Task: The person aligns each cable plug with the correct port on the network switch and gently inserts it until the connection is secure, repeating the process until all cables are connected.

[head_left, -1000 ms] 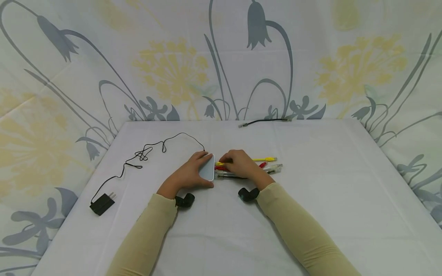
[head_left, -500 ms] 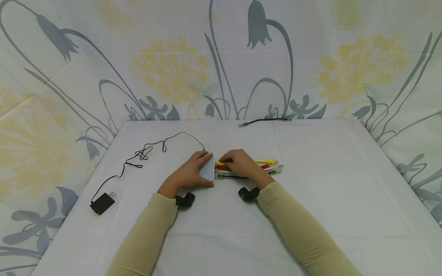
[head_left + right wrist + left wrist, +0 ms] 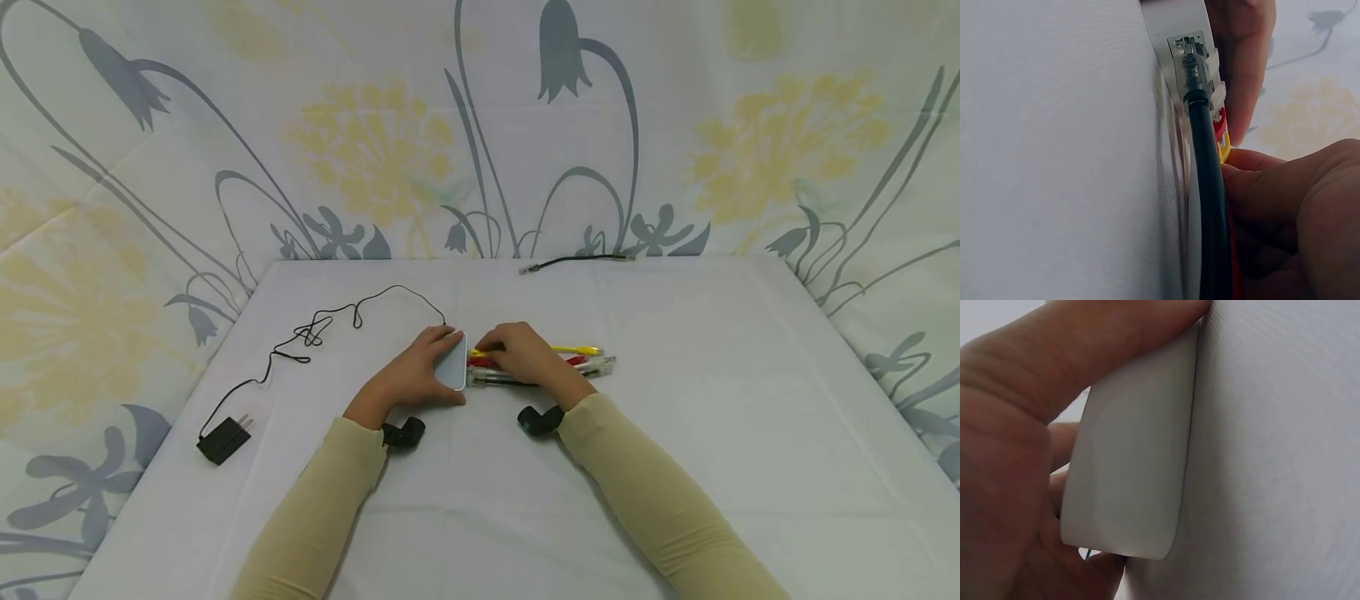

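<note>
A small white network switch [image 3: 452, 367] lies flat on the white table, its port side facing right. My left hand [image 3: 405, 375] grips it from the left, thumb along the near edge and fingers over the far edge. The left wrist view shows the thumb against the white side wall [image 3: 1132, 456]. Just right of the ports, my right hand [image 3: 525, 354] pinches a yellow network cable [image 3: 577, 350] near its plug. Beside it run a red cable [image 3: 576, 360], a white one [image 3: 597, 365] and a black cable [image 3: 498, 382], whose clear plug [image 3: 1192, 78] sits at a port.
Behind the hands, a short black network cable [image 3: 577, 260] lies at the table's back edge. A thin black cord [image 3: 322, 321] runs from the switch's far side to a black power adapter [image 3: 223, 441] at left. Flowered cloth [image 3: 480, 125] hangs behind the table.
The red cable's far end has swung slightly right and down, and the yellow one's end shifted a little. Both hands stay almost in place.
</note>
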`<action>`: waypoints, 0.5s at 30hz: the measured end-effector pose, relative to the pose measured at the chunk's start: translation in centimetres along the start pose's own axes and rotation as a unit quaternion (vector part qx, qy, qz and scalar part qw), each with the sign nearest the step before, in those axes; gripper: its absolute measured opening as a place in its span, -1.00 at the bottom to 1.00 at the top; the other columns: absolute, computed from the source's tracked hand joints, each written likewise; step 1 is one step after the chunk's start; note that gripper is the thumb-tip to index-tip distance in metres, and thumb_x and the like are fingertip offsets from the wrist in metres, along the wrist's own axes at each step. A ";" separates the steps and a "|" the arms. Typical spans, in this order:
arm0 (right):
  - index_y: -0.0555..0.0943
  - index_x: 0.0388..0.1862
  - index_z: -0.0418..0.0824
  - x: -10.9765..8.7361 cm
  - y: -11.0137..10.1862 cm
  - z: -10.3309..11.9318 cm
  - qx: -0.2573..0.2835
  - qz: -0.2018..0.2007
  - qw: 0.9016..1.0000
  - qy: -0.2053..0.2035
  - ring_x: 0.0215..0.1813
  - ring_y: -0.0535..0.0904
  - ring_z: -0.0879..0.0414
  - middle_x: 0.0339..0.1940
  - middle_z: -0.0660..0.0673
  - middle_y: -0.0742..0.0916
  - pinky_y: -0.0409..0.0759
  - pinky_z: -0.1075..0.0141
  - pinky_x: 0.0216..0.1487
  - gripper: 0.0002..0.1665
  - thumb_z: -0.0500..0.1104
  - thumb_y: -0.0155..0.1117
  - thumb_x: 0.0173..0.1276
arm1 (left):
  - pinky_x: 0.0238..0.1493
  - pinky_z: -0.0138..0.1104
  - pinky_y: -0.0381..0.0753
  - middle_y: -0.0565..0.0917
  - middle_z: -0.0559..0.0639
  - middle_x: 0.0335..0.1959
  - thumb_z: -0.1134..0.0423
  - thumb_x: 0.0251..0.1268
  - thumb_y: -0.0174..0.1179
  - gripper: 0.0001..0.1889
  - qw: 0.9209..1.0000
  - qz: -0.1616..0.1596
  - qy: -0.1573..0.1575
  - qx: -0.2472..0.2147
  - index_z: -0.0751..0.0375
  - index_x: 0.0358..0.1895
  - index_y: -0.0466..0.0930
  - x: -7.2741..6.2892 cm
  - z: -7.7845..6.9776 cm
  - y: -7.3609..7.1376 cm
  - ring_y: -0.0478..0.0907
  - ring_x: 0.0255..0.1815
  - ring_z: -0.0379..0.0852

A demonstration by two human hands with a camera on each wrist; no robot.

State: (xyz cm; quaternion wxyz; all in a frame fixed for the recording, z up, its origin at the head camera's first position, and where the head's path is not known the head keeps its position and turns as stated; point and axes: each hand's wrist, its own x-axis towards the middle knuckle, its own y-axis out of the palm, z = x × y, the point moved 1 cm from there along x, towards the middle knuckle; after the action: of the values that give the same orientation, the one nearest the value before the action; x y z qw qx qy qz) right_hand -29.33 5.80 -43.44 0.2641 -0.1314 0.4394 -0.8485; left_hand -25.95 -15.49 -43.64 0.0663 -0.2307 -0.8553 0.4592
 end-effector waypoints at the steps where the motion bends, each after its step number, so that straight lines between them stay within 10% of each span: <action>1: 0.70 0.04 -0.16 0.0 0.0 0.0 0.001 0.000 1.000 -0.001 0.14 0.60 0.01 0.02 -0.08 0.74 0.50 0.10 0.24 -0.72 -0.22 0.18 0.42 | 0.42 -0.04 0.25 0.06 0.05 0.54 -0.08 -0.11 0.51 0.08 1.000 0.001 -0.001 -0.001 0.03 0.53 0.11 0.0 0.0 0.0 0.02 0.56 0.07; 15: 0.71 0.01 -0.16 0.3 0.2 0.0 0.004 -0.010 1.000 -0.013 0.10 0.61 0.03 -0.02 -0.08 0.75 0.52 0.11 0.22 -0.73 -0.23 0.20 0.39 | 0.43 -0.06 0.23 0.04 0.04 0.55 -0.08 -0.09 0.50 0.08 1.000 0.007 0.001 -0.003 0.04 0.54 0.08 0.2 0.2 0.1 0.00 0.56 0.05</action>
State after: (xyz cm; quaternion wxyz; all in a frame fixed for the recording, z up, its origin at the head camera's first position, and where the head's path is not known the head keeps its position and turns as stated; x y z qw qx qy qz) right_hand -29.50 5.53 -43.61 0.2619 -0.1455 0.4309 -0.8512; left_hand -26.14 -15.52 -43.89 0.0633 -0.2379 -0.8550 0.4565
